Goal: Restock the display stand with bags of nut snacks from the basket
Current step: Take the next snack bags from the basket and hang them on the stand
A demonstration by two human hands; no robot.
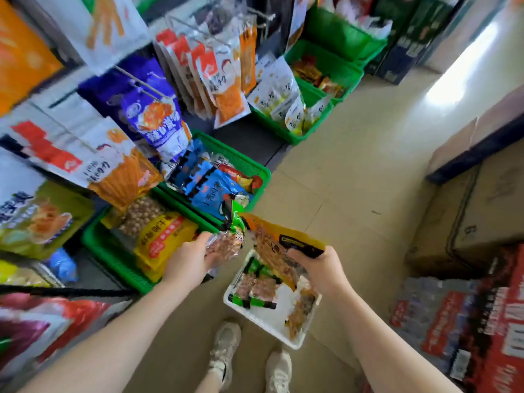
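Head view, looking down at a shop floor beside a display stand (158,89) hung with snack bags. The left hand (190,258) grips a green-topped bag of nuts (231,236), fingers curled round its lower part, holding it over the near edge of a green crate (113,258) at the foot of the stand. The right hand (319,265) pinches an orange-and-yellow snack bag (279,242) by its dark end, directly above the white basket (266,321). The basket stands on the floor just ahead of the person's shoes (226,344) and holds further bags of nut snacks (255,287). Cardboard boxes (467,217) stand at right.
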